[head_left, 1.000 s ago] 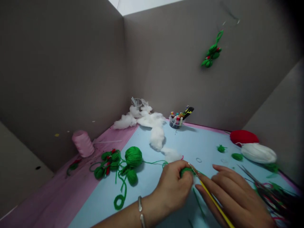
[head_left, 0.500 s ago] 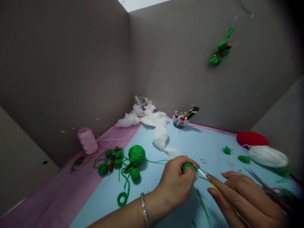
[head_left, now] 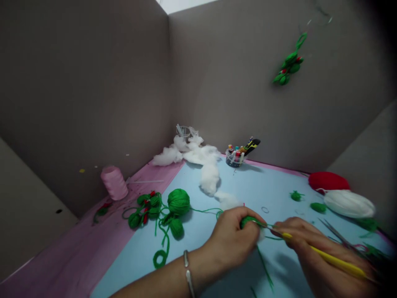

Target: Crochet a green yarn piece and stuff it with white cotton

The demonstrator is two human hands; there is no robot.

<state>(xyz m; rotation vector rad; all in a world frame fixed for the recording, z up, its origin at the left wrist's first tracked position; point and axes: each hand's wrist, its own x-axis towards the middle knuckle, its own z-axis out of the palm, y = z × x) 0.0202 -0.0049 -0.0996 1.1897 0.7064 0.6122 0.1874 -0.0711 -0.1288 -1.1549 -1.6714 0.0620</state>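
My left hand (head_left: 234, 238) is shut around a small green crocheted piece (head_left: 249, 222), with white stuffing showing just below it. My right hand (head_left: 310, 244) holds a yellow-handled crochet hook (head_left: 338, 260), and its metal tip reaches the green piece. A green yarn strand runs left from that piece to a large green yarn ball (head_left: 179, 202) on the blue sheet (head_left: 273, 186). Beside the ball lies a cluster of green crocheted balls with red accents (head_left: 145, 210).
White cotton stuffing (head_left: 209, 176) trails across the back of the sheet. Nearby are a pink thread spool (head_left: 114, 183), a clear pot of small supplies (head_left: 235, 158), a red oval (head_left: 328, 181), a white oval (head_left: 349, 203) and scissors (head_left: 338, 235). A green ornament (head_left: 288, 64) hangs on the grey wall.
My right hand has moved closer to my left hand. The hook has swung from a steep downward slant to nearly level. The view shifted slightly between the two oldest frames.
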